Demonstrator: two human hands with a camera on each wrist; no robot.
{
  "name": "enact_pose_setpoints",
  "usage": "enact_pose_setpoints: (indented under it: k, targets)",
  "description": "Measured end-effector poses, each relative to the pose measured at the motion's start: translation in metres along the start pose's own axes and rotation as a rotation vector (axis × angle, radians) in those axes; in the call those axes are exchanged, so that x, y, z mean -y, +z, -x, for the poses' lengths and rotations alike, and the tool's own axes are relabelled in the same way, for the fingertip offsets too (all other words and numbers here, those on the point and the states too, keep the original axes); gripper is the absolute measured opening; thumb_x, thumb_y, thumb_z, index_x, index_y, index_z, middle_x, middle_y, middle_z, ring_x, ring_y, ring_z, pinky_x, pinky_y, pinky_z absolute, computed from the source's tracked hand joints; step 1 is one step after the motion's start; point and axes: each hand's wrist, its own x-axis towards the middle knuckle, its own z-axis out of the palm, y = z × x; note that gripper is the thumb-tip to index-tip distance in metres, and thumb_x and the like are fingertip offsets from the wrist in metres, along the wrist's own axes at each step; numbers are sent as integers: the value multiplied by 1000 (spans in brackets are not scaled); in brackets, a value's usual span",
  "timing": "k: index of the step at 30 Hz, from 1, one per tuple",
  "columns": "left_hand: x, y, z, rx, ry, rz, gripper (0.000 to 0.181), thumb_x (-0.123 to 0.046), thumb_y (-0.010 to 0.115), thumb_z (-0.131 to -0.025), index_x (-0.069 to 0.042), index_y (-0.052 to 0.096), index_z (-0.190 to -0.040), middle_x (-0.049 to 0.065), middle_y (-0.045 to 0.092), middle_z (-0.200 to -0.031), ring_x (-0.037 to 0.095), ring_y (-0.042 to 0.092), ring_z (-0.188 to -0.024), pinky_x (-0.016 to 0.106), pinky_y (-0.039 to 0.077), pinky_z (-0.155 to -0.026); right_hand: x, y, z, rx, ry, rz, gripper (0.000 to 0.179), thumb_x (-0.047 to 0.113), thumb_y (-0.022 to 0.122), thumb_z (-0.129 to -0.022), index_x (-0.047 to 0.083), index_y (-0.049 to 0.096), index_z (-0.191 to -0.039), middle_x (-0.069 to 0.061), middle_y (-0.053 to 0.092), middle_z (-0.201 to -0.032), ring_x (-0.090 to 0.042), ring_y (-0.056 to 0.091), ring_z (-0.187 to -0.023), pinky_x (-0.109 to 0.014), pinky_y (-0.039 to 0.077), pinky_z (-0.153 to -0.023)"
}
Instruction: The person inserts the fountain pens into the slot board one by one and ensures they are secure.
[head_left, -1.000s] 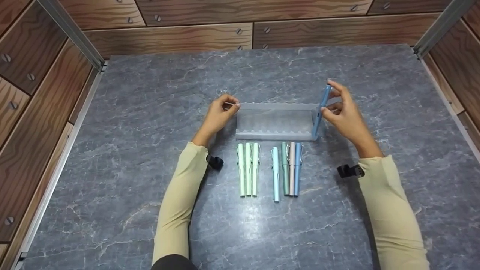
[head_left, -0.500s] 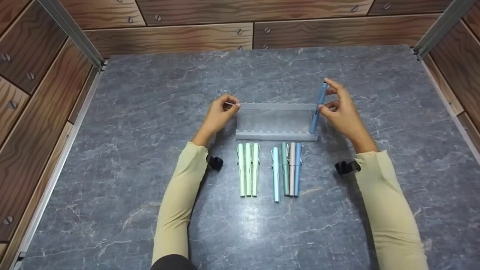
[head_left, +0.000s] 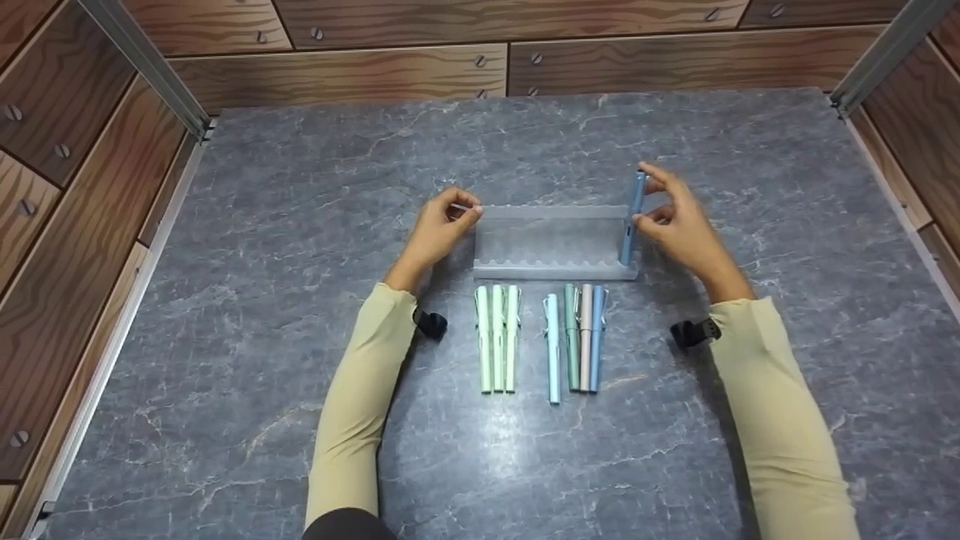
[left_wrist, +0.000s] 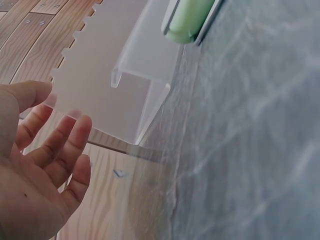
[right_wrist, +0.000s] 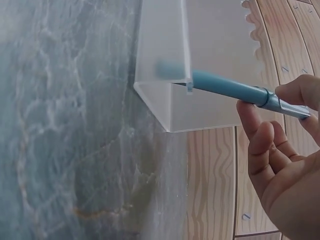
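Head view | near: three green pens point(head_left: 498, 341) and four mixed pens point(head_left: 585, 341), flat on the surface point(head_left: 225, 337), well in from its side edges | beyond: rack point(head_left: 551, 240), left hand point(head_left: 442, 225) pinching its end toward surface's left edge; right hand point(head_left: 682, 229) pinching blue pen point(head_left: 634, 199), tilted, lower end behind rack's right front lip | far edge: wood-look wall point(head_left: 375, 75)

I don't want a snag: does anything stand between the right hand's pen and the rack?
Nothing visible: the blue pen in the right hand has its lower end behind the front lip of the rack. The other pens lie outside it.
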Motion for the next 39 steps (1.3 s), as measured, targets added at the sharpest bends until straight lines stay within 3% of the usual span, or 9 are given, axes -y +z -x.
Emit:
enact_pose_setpoints:
  k: [7,16,23,28,35,39]
  targets:
    - [-1,0,0,-10,-20,1,17,-15,65,-92,0,64,-101,12,65,-99,19,59,-80,18,45,-66,0,2,1,51,9,-17,69,-6,56,-89,12,29,-151,-18,42,-127,2,56,-72,-13,44,-65]
    - [-1,1,1,-16,-59,4,17,-16,65,-93,-2,65,-101,12,65,-102,9,58,-76,19,46,-67,1,2,3,75,33,-18,68,-1,54,-93,18,27,-152,-4,39,-119,-3,55,-74,-16,43,-63]
    - [-5,3,3,-41,-66,30,14,-15,65,-91,-2,65,-98,9,64,-99,7,56,-72,19,46,-64,2,-2,3,81,23,-25,72,2,57,-93,15,21,-154,-16,40,-130,0,57,-77,-13,45,-69]
    - [-6,3,3,-53,-65,29,13,-15,66,-90,-3,65,-96,8,64,-97,7,55,-70,19,45,-64,6,-8,6,63,18,-12,74,9,62,-93,15,20,-154,-17,42,-131,3,58,-79,-11,46,-70]
    - [-6,3,3,-56,-71,37,13,-12,66,-90,-1,65,-95,6,64,-94,6,56,-68,18,45,-63,12,-14,17,42,24,30,69,16,63,-94,15,25,-152,-5,42,-124,4,57,-83,-11,45,-70]
    - [-5,3,3,-56,-72,46,13,-13,66,-90,-1,66,-96,6,63,-95,13,58,-69,19,45,-62,15,-16,24,32,4,-10,64,15,62,-94,12,29,-149,2,42,-116,1,59,-81,-12,47,-69]
